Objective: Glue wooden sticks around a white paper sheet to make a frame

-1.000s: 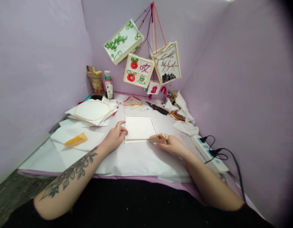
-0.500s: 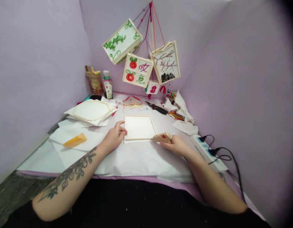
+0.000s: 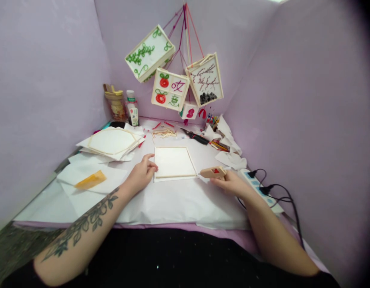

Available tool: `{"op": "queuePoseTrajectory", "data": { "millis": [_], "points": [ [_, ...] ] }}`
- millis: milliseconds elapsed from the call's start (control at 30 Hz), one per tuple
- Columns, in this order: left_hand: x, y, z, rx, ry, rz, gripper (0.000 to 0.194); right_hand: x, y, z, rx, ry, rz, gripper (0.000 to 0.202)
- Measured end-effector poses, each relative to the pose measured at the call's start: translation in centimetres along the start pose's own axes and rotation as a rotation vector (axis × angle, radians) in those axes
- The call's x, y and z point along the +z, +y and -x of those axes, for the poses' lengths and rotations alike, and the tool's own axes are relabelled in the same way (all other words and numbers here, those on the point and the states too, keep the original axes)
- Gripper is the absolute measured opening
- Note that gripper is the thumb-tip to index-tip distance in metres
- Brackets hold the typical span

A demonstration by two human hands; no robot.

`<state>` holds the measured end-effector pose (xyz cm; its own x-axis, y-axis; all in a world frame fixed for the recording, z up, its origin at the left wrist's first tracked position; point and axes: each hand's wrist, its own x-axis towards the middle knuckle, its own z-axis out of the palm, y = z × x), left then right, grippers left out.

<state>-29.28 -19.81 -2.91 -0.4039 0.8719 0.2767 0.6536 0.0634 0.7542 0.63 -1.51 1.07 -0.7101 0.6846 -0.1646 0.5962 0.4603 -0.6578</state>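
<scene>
A square white sheet (image 3: 175, 162) edged with thin wooden sticks lies flat on the covered table in front of me. My left hand (image 3: 143, 173) rests at its left edge, fingers bent and somewhat apart, the tips touching or very close to the border. In my right hand (image 3: 231, 184) is a beige glue gun (image 3: 213, 172) with a red mark on its side. Its nozzle points left, just off the sheet's lower right corner. The fingers around its handle are partly hidden.
Stacked papers (image 3: 111, 141) and an orange-yellow piece (image 3: 90, 180) lie left. Behind are loose sticks (image 3: 164, 133), black-handled pliers (image 3: 198, 138) and crumpled paper (image 3: 231, 161). Decorated frames (image 3: 170, 90) hang above. A power strip (image 3: 263, 191) with black cords lies right.
My right hand has drawn the glue gun to the right, off the sheet's lower right corner. The left hand stays by the left edge. The whole view has shifted slightly.
</scene>
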Motion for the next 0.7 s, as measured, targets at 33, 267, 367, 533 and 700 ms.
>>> {"op": "queuePoseTrajectory", "data": {
  "millis": [33, 267, 367, 533, 700],
  "points": [
    [0.0, 0.0, 0.0, 0.0, 0.0, 0.001, 0.048, 0.0, 0.1, 0.0, 0.012, -0.012, -0.006, 0.044],
    [0.0, -0.1, 0.0, 0.004, -0.004, -0.001, 0.048, 0.1, 0.8, -0.2, 0.051, -0.045, -0.006, 0.041],
    [0.0, -0.1, 0.0, -0.002, -0.004, -0.007, 0.048, 0.0, 1.3, -0.2, 0.05, -0.048, 0.018, 0.04],
    [0.0, 0.0, 0.0, -0.007, -0.012, -0.003, 0.048, -0.6, 1.2, 0.0, 0.07, 0.003, -0.023, 0.044],
    [-0.1, 0.2, 0.1, -0.014, -0.014, -0.004, 0.047, -0.4, -1.0, 0.1, 0.027, 0.018, -0.144, 0.052]
  ]
}}
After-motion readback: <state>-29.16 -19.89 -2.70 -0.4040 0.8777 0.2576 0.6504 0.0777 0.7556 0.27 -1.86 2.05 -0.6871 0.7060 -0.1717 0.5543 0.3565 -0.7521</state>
